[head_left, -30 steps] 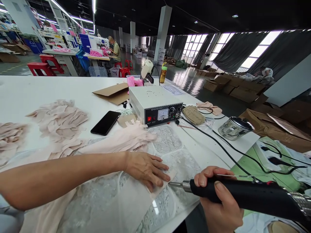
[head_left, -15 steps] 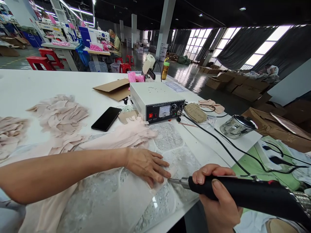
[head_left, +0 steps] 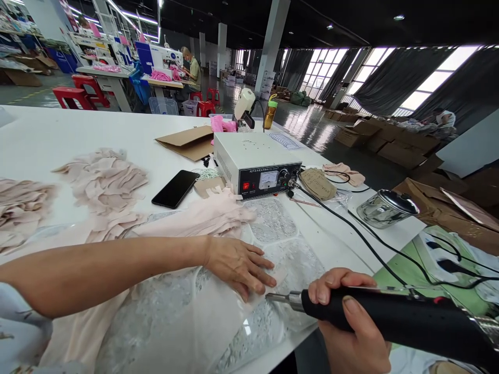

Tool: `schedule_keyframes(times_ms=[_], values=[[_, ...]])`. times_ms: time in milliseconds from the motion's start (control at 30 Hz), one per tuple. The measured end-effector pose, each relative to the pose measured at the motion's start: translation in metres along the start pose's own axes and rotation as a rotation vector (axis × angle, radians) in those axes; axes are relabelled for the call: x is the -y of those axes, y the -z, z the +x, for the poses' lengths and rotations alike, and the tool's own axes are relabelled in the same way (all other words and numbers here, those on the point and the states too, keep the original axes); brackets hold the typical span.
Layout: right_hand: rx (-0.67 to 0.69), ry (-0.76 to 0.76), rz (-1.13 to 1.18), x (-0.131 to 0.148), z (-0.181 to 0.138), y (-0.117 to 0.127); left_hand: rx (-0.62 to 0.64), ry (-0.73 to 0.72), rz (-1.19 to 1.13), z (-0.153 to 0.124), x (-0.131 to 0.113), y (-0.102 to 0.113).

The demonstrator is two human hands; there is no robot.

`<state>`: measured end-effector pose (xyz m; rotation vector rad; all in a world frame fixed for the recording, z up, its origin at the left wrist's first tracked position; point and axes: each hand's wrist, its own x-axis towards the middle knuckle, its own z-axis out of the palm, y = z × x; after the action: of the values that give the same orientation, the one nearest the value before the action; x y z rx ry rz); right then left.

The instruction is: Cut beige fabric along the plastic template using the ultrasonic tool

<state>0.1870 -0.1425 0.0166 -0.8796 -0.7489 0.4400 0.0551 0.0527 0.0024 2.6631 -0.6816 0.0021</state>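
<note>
On the left, bare room ran along the far edge of the white, smooth surface (head_left: 89,130), behind a loose pale-pink heap of fabric strips (head_left: 111,179). A boxy white metal control unit with a black front (head_left: 249,150) blocked the middle. Toward the right edge, a thick black cable (head_left: 353,228) crossed an otherwise open strip, while a bare left forearm (head_left: 117,264) barred low passage toward the near edge.

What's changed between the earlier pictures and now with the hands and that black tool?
The metal tip of the black tool has moved slightly leftward and nearer the person, relative to the left hand. Nothing was taken hold of or let go: the right hand still grips the tool, and the left still rests on the pale fabric. The phone and control box stayed put.
</note>
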Motion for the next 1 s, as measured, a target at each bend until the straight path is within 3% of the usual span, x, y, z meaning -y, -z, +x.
schedule_keyframes(times_ms=[267,400,567,667,833,1000], values=[[0.004,-0.003,-0.043,-0.002,0.001,0.000,-0.046,-0.056,0.090,-0.001,-0.001,0.000],[-0.026,-0.027,-0.036,0.000,-0.002,-0.002,0.010,-0.049,0.135,0.000,-0.002,0.001],[-0.022,-0.061,-0.003,0.001,-0.007,-0.007,0.055,0.043,-0.016,0.001,-0.004,0.002],[-0.001,-0.058,-0.006,0.000,-0.007,-0.010,0.001,0.066,-0.097,0.000,-0.001,-0.001],[0.037,-0.056,-0.038,0.001,-0.006,-0.011,-0.147,-0.078,-0.033,-0.003,0.003,-0.008],[0.033,-0.074,-0.055,0.002,-0.006,-0.011,-0.111,0.014,-0.125,-0.002,0.000,-0.007]])
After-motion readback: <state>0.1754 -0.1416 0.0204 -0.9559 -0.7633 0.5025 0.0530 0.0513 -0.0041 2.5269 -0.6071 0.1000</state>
